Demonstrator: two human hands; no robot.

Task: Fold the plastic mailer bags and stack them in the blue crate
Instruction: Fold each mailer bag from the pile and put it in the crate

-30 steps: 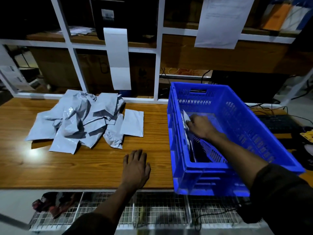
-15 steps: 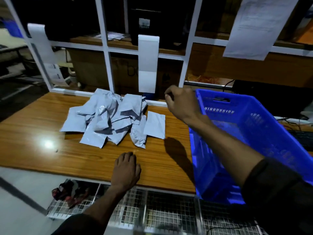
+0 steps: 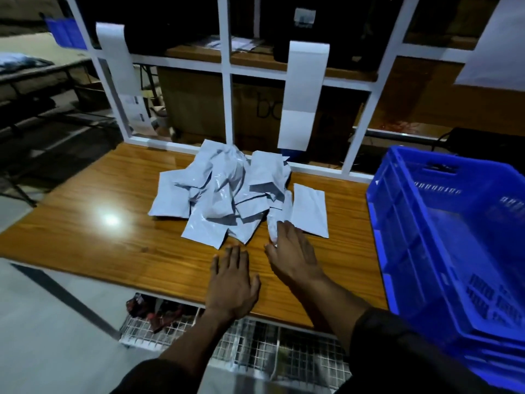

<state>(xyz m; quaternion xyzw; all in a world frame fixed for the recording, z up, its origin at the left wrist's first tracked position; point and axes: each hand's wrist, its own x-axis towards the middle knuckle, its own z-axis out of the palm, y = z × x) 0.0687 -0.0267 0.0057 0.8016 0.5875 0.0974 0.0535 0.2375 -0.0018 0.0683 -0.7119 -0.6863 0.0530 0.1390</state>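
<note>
Grey plastic meets my right hand [image 3: 295,251]: fingers extended and loosely spread, tips touching the near edge of a crumpled mailer [image 3: 277,223], not yet gripping it. My left hand [image 3: 231,282] lies flat on the wooden table [image 3: 85,237], fingers together. Beyond, the pile of mailer bags [image 3: 224,194] remains unfolded. One flat bag [image 3: 309,211] lies with its long axis running away from me. Blue crate [image 3: 443,251] to the right: contents not visible, so progress cannot be confirmed.
</note>
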